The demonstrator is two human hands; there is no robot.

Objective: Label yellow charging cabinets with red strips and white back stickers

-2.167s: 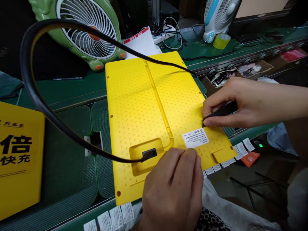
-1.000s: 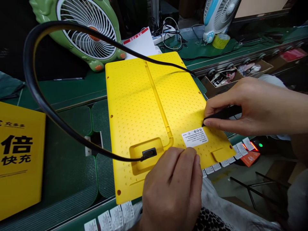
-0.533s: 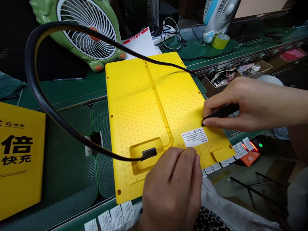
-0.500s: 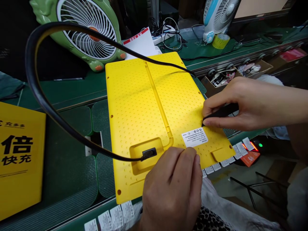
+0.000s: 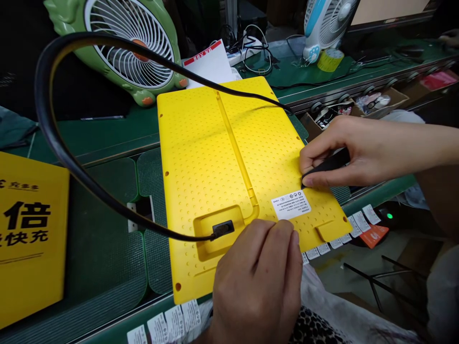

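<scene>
Green plates (image 5: pixel 103 253) hold up the yellow panel (image 5: pixel 201 148); your curled left hand (image 5: pixel 260 282) covers part of its near edge, fingertips and grip hidden. Your right hand (image 5: pixel 344 148) pinches a black tool (image 5: pixel 330 164) beside the white label (image 5: pixel 291 204); a slip might scratch either. Leftward lies room, under the cable's (image 5: pixel 43 91) loop; the green fan (image 5: pixel 131 43) limits the far side.

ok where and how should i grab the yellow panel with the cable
Probably take the yellow panel by its long straight edge at picture left, coming from that side, farther up than where the black cable crosses it. The panel is broad and flat, so an edge should offer better hold than its face, and the right hand covers part of the opposite edge.
</scene>
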